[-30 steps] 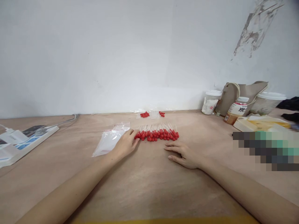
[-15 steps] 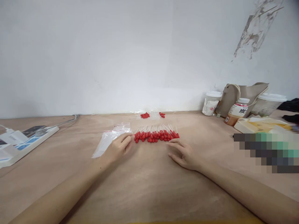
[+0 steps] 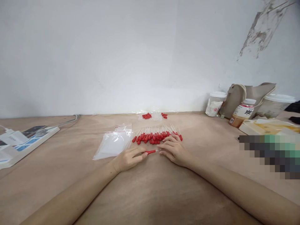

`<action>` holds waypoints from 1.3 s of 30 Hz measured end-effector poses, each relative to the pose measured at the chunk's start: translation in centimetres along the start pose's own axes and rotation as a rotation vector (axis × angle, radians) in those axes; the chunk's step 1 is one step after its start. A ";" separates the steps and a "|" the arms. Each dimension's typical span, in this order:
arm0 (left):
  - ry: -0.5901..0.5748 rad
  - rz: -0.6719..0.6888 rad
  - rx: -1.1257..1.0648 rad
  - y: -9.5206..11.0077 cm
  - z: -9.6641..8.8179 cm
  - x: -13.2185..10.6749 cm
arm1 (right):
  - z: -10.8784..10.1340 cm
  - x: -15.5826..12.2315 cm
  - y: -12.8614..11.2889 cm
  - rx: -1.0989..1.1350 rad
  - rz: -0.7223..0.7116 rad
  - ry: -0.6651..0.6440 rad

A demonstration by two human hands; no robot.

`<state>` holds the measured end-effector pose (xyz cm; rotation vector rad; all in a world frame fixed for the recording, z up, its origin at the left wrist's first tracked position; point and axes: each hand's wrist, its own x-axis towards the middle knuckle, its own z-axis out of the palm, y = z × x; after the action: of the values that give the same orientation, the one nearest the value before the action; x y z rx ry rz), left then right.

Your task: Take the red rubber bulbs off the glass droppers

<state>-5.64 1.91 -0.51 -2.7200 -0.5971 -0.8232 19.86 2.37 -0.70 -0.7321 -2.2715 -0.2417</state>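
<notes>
My left hand (image 3: 131,158) pinches the red bulb end of a dropper (image 3: 151,152), which lies level above the table. My right hand (image 3: 175,150) is closed at the other end, with thumb and fingers about the dropper's thin clear tube. Just beyond my hands lies a row of red-bulbed droppers (image 3: 152,137), bulbs towards me and pale tubes pointing to the wall. My right hand covers part of the row's right side. Clear zip bags (image 3: 112,145) lie flat to the left of it.
Near the wall lie small red bulbs (image 3: 147,116) and clear tubes (image 3: 156,116) on clear plastic. On the left is a power strip (image 3: 35,142) with plugs. At right stand a lidded cup (image 3: 215,104), a drink bottle (image 3: 242,113), a bag (image 3: 253,93) and another cup (image 3: 273,106).
My left hand has drawn a dropper from the row's left end towards me and to the right. My right hand has moved left and closed on its tube.
</notes>
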 end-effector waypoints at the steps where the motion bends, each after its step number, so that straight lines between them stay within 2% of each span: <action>1: -0.004 0.000 -0.010 0.1 0.0 0.0 | 0.0 -0.1 0.0 0.006 0.002 -0.010; 4: 0.010 -0.033 -0.065 0.6 -0.2 0.6 | 0.0 -0.5 0.1 0.014 0.000 -0.045; 7: 0.030 -0.174 -0.115 1.6 -0.4 1.6 | 0.0 -0.8 -0.1 0.007 0.006 -0.049; 9: -0.001 -0.260 -0.122 2.3 -0.4 2.2 | -0.1 -0.9 -0.4 -0.002 0.017 -0.040; 12: -0.056 -0.301 -0.124 2.9 -0.1 2.8 | -0.3 -0.8 -1.0 -0.019 0.024 -0.056; 24: -0.067 -0.304 -0.049 3.2 0.7 2.8 | -0.6 -0.7 -1.5 -0.058 -0.082 -0.065; 33: -0.114 -0.259 -0.032 3.3 0.4 2.7 | -0.7 -0.8 -1.9 -0.019 -0.072 -0.029; 39: -0.077 -0.266 -0.053 3.2 0.2 2.0 | -1.0 -1.3 -1.5 -0.027 -0.067 -0.068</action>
<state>-2.65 -0.26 0.15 -2.7678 -0.9839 -0.8060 20.34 0.22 -0.85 -0.6875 -2.3638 -0.2835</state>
